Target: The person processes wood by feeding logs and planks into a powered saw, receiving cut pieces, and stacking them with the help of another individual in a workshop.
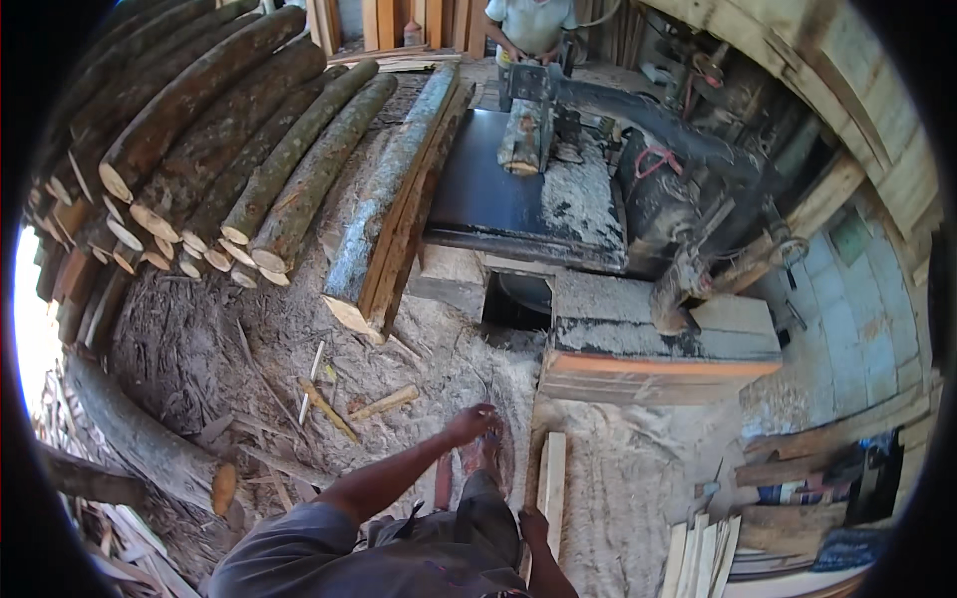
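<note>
My left hand (469, 425) is stretched forward above my bare foot (483, 460). Its fingers look loosely bent and a little apart, and I see nothing in them. My right hand (534, 525) hangs low beside my leg, against the edge of a pale squared timber (551, 473); its fingers are too hidden to tell whether they grip it. Across the saw table (478, 184) ahead, a short log (521, 140) lies by the dark bandsaw machinery (663, 159). A co-worker (533, 22) stands behind it, hands near the machine head.
A large pile of logs (229, 140) fills the left. One log with sawn faces (384, 204) lies beside the table. Sawdust and bark scraps cover the floor. A wooden beam block (663, 344) stands front right; thin slats (703, 553) and boards lie lower right. A thick log (150, 439) lies left.
</note>
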Tool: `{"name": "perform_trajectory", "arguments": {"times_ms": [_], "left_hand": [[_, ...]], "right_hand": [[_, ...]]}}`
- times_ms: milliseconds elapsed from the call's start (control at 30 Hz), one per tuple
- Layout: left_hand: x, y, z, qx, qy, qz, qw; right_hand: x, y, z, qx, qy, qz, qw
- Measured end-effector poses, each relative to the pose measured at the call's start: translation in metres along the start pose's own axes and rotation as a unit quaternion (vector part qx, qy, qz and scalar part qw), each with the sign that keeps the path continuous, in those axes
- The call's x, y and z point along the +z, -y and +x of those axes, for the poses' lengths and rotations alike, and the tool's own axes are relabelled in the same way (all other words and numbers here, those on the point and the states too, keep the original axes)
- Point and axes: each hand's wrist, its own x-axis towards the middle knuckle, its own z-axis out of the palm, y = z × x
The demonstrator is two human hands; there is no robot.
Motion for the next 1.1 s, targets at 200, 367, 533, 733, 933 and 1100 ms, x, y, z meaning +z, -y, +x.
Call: {"name": "perform_trajectory", "arguments": {"times_ms": [200,367,533,733,933,1100], "left_hand": [[-0.155,-0.066,0.100,-0.189,-0.185,-0.234,0.936],[-0.209,-0.089,0.205,-0.175,-0.235,-0.228,0.928],[-0.216,-0.090,0.261,-0.232,-0.180,-0.277,0.915],[-0.141,-0.101,0.139,-0.221,-0.011,-0.188,0.957],[-0.062,-0.139,-0.014,-0.227,-0.039,-0.377,0.897],[0.034,-0.088,-0.136,-0.201,-0.064,-0.403,0.891]], "right_hand": [[-0.083,0.334,0.293,-0.211,-0.069,0.013,0.975],[-0.141,0.492,0.428,-0.237,-0.143,0.125,0.953],[-0.135,0.493,0.419,-0.166,-0.102,0.100,0.976],[-0.120,0.419,0.270,-0.063,0.032,0.009,0.997],[-0.114,0.324,0.114,-0.062,0.030,0.036,0.997],[-0.117,0.263,-0.009,-0.047,0.052,0.054,0.996]]}}
